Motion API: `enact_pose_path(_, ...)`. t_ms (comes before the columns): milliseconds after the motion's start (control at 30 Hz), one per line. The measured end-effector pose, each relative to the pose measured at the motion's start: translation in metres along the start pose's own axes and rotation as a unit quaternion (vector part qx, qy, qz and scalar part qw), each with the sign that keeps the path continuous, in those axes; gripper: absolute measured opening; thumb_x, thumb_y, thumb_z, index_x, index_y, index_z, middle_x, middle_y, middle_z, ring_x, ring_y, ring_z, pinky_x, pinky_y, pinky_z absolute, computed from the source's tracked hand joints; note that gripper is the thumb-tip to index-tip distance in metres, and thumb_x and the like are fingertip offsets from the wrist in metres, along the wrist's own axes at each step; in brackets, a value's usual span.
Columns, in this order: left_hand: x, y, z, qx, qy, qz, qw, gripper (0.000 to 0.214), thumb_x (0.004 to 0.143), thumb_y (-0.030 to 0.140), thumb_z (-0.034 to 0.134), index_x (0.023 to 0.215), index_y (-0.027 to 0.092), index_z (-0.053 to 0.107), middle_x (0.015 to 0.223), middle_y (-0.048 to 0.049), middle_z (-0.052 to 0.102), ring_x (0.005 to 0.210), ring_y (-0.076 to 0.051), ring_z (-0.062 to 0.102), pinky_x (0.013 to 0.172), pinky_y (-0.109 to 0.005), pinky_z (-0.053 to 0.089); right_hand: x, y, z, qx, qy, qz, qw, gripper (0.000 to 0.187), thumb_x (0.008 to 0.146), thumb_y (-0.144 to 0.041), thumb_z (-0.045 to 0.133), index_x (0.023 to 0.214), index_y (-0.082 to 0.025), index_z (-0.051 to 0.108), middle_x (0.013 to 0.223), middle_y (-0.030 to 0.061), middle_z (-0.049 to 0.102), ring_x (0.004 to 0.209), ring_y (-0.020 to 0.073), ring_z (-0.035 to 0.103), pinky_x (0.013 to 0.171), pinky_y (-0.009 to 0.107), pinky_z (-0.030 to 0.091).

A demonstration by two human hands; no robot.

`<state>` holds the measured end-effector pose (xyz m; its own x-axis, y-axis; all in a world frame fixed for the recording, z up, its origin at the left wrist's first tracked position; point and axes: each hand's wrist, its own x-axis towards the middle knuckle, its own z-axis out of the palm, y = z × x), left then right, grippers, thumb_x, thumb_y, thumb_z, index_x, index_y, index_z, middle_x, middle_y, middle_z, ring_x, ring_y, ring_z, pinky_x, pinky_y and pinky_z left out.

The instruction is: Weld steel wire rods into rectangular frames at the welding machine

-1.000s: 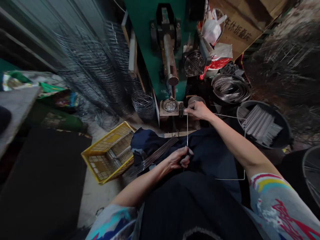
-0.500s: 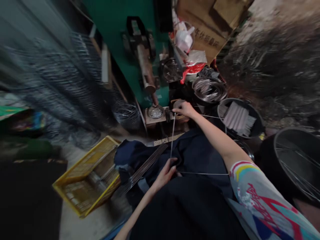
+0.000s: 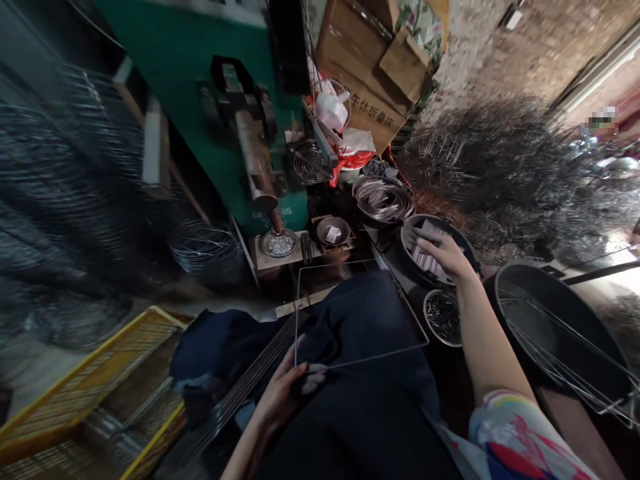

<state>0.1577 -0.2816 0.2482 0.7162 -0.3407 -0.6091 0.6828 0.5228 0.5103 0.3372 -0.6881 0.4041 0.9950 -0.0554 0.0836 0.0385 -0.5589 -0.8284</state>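
While spread, right hand [image 3: 443, 253] on rods [image 3: 423, 257] (left hand [image 3: 285, 397] on frame [image 3: 380, 355])

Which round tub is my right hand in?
The black tub of straight silvery rods, under the right hand; its neighbours hold coiled wire and bent wire frames.

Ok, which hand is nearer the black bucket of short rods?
Right. The right hand is on the rods in the black bucket; the left hand is far off, pinching the wire frame.
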Motion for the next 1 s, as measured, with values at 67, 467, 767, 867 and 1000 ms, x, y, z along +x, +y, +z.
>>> enact_pose_path(67, -0.004, 0.006, -0.003, -0.01, 0.028, 0.024, 0.999, 0.098, 0.076, 0.015, 0.075, 0.154, 0.031, 0.017, 0.088, -0.01, 0.076, 0.076, -0.024, 0.074, 0.062, -0.027, 0.057, -0.025, 0.012, -0.01, -0.015, 0.026, 0.015, 0.999, 0.057, 0.08, -0.056, 0.068, 0.122, -0.017, 0.067, 0.121, 0.0104, 0.068, 0.117, 0.0295, 0.06, 0.103, 0.046, 0.045)
enact_pose_path(467, -0.006, 0.008, 0.014, -0.04, 0.069, 0.069, 0.994, 0.1, 0.079, 0.011, 0.07, 0.155, 0.034, 0.009, 0.083, -0.0082, 0.076, 0.075, -0.024, 0.074, 0.062, -0.027, 0.057, -0.052, 0.001, 0.011, -0.086, 0.0, -0.049, 0.995, 0.053, 0.088, -0.048, 0.061, 0.134, -0.022, 0.059, 0.131, 0.007, 0.062, 0.127, 0.0283, 0.053, 0.114, 0.048, 0.034)
enact_pose_path(767, -0.019, 0.007, 0.006, -0.036, 0.068, 0.093, 0.993, 0.105, 0.078, 0.016, 0.073, 0.155, 0.036, 0.004, 0.088, -0.0103, 0.076, 0.08, -0.028, 0.074, 0.066, -0.03, 0.056, -0.078, -0.025, 0.072, -0.118, -0.169, -0.167, 0.964, 0.054, 0.095, -0.037, 0.054, 0.147, -0.028, 0.042, 0.144, 0.0028, 0.049, 0.132, 0.0242, 0.048, 0.114, 0.042, 0.039)
enact_pose_path(867, -0.022, 0.009, 0.005, -0.048, 0.057, 0.106, 0.992, 0.107, 0.079, 0.018, 0.073, 0.154, 0.036, -0.001, 0.09, -0.0112, 0.076, 0.081, -0.028, 0.074, 0.066, -0.03, 0.056, -0.078, -0.021, 0.099, -0.139, -0.176, -0.192, 0.955, 0.052, 0.096, -0.035, 0.053, 0.146, -0.025, 0.043, 0.144, 0.0049, 0.049, 0.133, 0.0244, 0.047, 0.113, 0.044, 0.039)
enact_pose_path(1000, -0.025, 0.008, 0.004, -0.055, 0.054, 0.124, 0.989, 0.106, 0.08, 0.019, 0.072, 0.154, 0.037, -0.002, 0.092, -0.0112, 0.076, 0.083, -0.028, 0.074, 0.068, -0.031, 0.056, -0.079, -0.018, 0.12, -0.145, -0.169, -0.198, 0.955, 0.051, 0.096, -0.035, 0.053, 0.145, -0.023, 0.045, 0.143, 0.0068, 0.05, 0.132, 0.0239, 0.048, 0.112, 0.044, 0.04)
